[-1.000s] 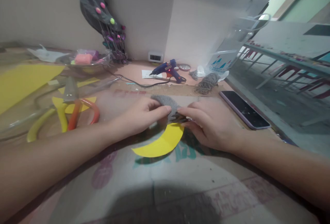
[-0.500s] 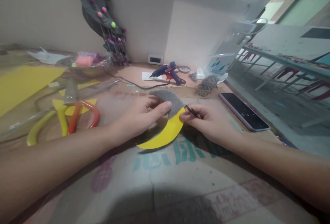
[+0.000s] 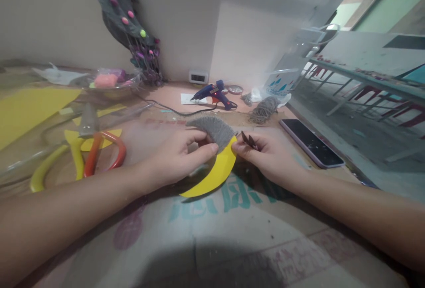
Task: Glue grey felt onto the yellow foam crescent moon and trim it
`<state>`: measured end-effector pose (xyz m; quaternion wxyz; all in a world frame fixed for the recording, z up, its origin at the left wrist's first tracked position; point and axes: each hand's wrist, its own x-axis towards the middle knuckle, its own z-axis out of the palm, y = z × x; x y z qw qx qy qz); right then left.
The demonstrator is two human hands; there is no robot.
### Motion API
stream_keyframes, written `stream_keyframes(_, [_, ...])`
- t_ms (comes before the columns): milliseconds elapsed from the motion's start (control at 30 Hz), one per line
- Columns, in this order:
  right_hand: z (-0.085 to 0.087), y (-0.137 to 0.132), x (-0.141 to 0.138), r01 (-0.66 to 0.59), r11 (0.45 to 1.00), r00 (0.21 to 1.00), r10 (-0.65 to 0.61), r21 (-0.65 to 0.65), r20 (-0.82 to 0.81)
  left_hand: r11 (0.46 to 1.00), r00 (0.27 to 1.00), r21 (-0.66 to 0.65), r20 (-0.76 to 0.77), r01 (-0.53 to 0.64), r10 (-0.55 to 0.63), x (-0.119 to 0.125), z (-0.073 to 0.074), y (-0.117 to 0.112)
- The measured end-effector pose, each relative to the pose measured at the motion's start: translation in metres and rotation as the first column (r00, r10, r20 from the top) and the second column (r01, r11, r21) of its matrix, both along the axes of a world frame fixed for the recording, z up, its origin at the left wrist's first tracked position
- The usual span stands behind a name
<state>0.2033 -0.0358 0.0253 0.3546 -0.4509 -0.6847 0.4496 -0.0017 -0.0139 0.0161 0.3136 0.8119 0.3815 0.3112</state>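
Note:
A crescent (image 3: 213, 174) of bright yellow paper or card is held between my hands just above the cardboard. Its upper half is covered in grey yarn (image 3: 214, 129); the lower half is bare and tapers to a point. My left hand (image 3: 186, 153) grips the yarn-covered part, thumb on the near side and fingers behind. My right hand (image 3: 265, 153) pinches the yellow edge beside the yarn. Tucked in its fingers is a small tool with two dark pointed blades (image 3: 249, 140), probably snips; its handles are hidden by the hand.
Scissors (image 3: 89, 128) with yellow and orange handles lie left, by yellow sheets (image 3: 36, 111). A blue glue gun (image 3: 212, 93) with a lit red light stands behind, its cord running left. Grey yarn (image 3: 264, 110) and a phone (image 3: 312, 143) lie right. Printed cardboard (image 3: 159, 243) covers the table.
The crescent has turned slightly, its grey tip further left and its yellow tip a little lower. The two dark blades in my right hand now show more upright and spread.

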Motion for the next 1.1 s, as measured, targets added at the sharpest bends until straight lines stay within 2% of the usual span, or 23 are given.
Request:
stream_keyframes(233, [-0.0002,-0.0001,0.0002,0.012,1.0,1.0,-0.012,-0.003,-0.003,0.998,0.999,0.052,0.023,0.035,-0.036,0.0006,0.0013,0.0013])
stream_keyframes(467, [0.0024,-0.0012,0.0002,0.042,0.995,0.997,-0.047,0.092,0.061,0.995,1.0,0.097,-0.021,-0.004,0.006,0.0019,0.001,0.0009])
stream_keyframes(733, [-0.0029,0.0009,0.0007,0.004,1.0,0.998,-0.003,0.009,-0.069,0.99,0.996,0.128,0.061,0.051,-0.06,0.0007,-0.0011,0.0015])
stream_keyframes(933, [-0.0049,0.0011,0.0005,-0.005,0.998,0.992,-0.003,-0.063,-0.128,0.997,0.991,0.026,0.108,0.071,-0.073,-0.0011,-0.0031,0.0024])
stream_keyframes(1100, [-0.0059,0.0003,0.0007,-0.026,0.994,0.995,0.016,-0.107,-0.097,0.993,0.99,-0.115,0.137,-0.018,0.034,-0.0024,-0.0051,0.0047])
